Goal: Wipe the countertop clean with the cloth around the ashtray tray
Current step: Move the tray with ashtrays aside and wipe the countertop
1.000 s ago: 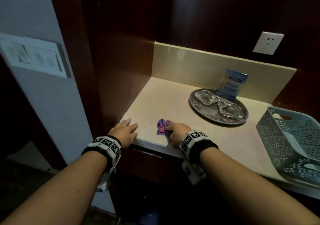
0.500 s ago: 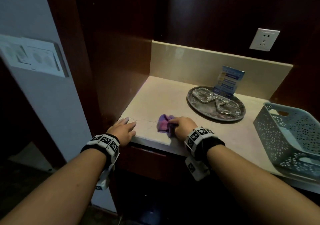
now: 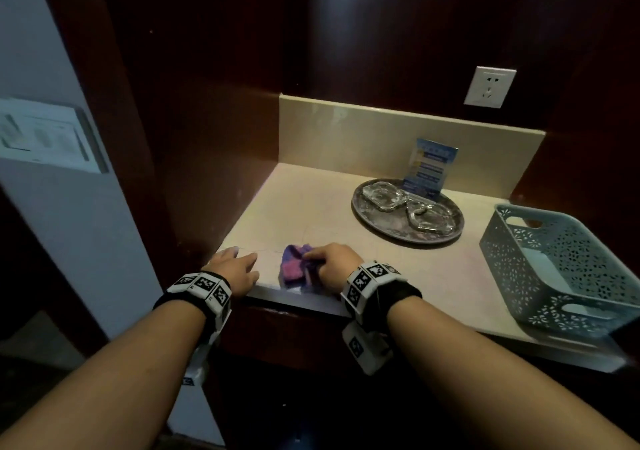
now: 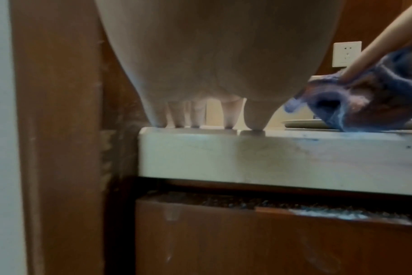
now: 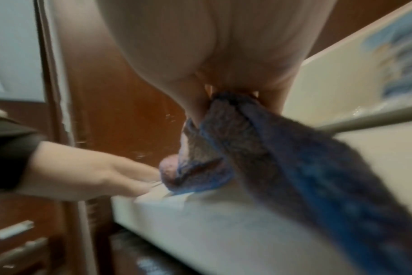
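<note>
A bunched purple, pink and blue cloth (image 3: 293,266) (image 4: 374,104) (image 5: 259,152) lies at the front edge of the beige countertop (image 3: 311,207). My right hand (image 3: 329,265) grips it, fingers curled round the folds. My left hand (image 3: 232,266) (image 5: 87,174) rests flat at the counter's front left corner, its fingertips (image 4: 195,124) on the stone, just left of the cloth. A round metal tray (image 3: 381,222) with two glass ashtrays (image 3: 384,196) (image 3: 431,217) sits at the back right, well clear of both hands.
A blue leaflet stand (image 3: 429,167) is behind the tray. A pale perforated plastic basket (image 3: 561,266) fills the right end of the counter. Dark wood panels close in the left side and back; a wall socket (image 3: 489,86) is above. A drawer front (image 4: 247,238) lies below the edge.
My right hand has drawn the cloth back toward the counter's front edge, and more of the cloth now shows left of the fingers. The left hand has stayed at the corner.
</note>
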### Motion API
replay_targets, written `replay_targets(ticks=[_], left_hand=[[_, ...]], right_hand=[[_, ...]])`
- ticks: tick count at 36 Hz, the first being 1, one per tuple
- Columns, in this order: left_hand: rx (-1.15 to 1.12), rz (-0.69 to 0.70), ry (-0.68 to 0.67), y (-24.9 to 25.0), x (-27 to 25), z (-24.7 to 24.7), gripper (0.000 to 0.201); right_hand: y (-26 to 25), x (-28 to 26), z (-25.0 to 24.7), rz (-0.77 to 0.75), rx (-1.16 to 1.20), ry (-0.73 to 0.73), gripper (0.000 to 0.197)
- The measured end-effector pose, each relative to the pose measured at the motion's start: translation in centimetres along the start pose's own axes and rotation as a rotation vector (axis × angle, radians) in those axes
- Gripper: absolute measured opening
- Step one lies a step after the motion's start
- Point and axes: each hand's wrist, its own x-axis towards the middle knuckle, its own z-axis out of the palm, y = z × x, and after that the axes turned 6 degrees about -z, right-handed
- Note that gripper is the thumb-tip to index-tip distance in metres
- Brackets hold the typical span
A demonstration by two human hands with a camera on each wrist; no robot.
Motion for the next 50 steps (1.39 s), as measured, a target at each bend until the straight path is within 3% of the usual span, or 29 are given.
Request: replay_targets(ticks=[10, 14, 23, 26, 30, 35, 44, 50], left_hand=[[0.023, -0.036, -0.036, 3.5, -1.6, -0.6, 0.047], [0.017, -0.041, -0.047, 5.2, -2.4, -0.9, 0.034], [0.017, -0.049, -0.036, 6.5, -2.5, -1.1, 0.025], [0.035, -0.033, -0.059, 6.3, -1.7, -1.5, 0.032], [0.106, -0.014, -0.080, 6.0, 0.2, -2.3, 0.059], [0.149, 0.024, -0.121, 5.6, 2.8, -3.6, 0.072], [0.216, 0.109, -0.160, 5.1, 7.5, -5.0, 0.084], [0.231, 0.158, -0.152, 5.1, 9.7, -5.0, 0.084]], right_hand=[[3.6, -1.6, -3.1, 0.155, -0.067, 0.015, 0.042], [4.6, -1.9, -3.6, 0.146, -0.070, 0.024, 0.042], [5.5, -1.0, -5.0, 0.099, -0.062, 0.025, 0.043], [5.4, -0.1, -5.5, 0.109, -0.055, 0.037, 0.042], [5.1, 2.4, -5.9, 0.115, -0.046, 0.068, 0.043], [4.7, 5.5, -6.6, 0.162, -0.001, 0.124, 0.042], [4.7, 9.4, -6.6, 0.249, 0.010, 0.176, 0.039], [4.8, 10.0, -5.2, 0.276, -0.007, 0.069, 0.041]])
